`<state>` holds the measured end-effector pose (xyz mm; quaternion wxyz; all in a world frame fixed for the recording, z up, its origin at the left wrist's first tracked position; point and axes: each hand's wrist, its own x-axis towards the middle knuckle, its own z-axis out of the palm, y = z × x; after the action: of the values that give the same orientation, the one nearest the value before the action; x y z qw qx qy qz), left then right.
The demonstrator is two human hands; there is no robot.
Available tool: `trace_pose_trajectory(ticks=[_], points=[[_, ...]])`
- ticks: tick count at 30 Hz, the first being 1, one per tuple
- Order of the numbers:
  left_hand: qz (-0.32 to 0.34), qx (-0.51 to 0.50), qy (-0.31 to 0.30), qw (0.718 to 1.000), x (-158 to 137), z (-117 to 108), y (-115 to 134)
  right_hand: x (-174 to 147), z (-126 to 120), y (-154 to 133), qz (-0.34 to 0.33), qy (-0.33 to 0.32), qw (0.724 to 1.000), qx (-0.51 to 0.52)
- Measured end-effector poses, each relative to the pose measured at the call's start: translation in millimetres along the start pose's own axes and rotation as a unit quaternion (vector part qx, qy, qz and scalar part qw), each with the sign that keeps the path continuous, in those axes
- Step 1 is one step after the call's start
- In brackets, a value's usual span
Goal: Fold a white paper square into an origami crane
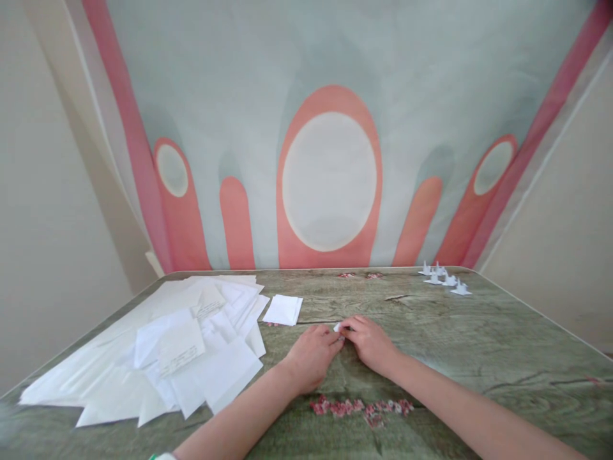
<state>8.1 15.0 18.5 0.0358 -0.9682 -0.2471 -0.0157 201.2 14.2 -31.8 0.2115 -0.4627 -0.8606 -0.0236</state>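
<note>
Near the middle of the table, my left hand (313,358) and my right hand (368,342) meet at their fingertips. Between them is a small folded piece of white paper (337,328), mostly covered by my fingers. My right thumb and fingers pinch it, and the fingers of my left hand close on its near side. Just beyond my left hand lies a small stack of square white paper (282,310). Several small folded paper cranes (435,278) stand at the far right of the table.
A large spread pile of loose white sheets (115,358), some with printed lines, covers the table's left side. The wood-patterned table (469,358) has pink flower prints near its front. Behind it hangs a backdrop (258,83) with coral arches and pale circles.
</note>
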Motion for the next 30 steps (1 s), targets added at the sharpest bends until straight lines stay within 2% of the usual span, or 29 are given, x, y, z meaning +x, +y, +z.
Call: trace_pose_trajectory(ticks=[5,11,14,21,26,30], points=[[-0.01,-0.009,-0.01,1.0,-10.8,-6.0,21.4,-15.4,-10.4,-21.8,0.004,-0.01,1.0,-0.004],[-0.028,-0.051,-0.007,0.998,-33.0,-3.3,45.3,-39.9,-16.4,-47.4,0.03,-0.018,0.999,0.004],[-0.044,-0.072,-0.003,0.996,-37.5,-1.0,50.1,-44.5,-17.0,-54.0,0.044,-0.019,0.999,0.003],[-0.054,-0.097,0.012,0.994,-34.2,1.7,52.8,-46.3,-14.7,-53.7,0.066,0.024,0.997,0.036],[-0.063,-0.159,0.071,0.983,-32.2,9.7,47.6,-47.7,-16.3,-48.8,0.061,0.033,0.994,0.079],[-0.075,-0.235,0.143,0.958,-32.5,14.7,41.6,-48.9,-19.5,-48.6,0.061,0.042,0.991,0.11]])
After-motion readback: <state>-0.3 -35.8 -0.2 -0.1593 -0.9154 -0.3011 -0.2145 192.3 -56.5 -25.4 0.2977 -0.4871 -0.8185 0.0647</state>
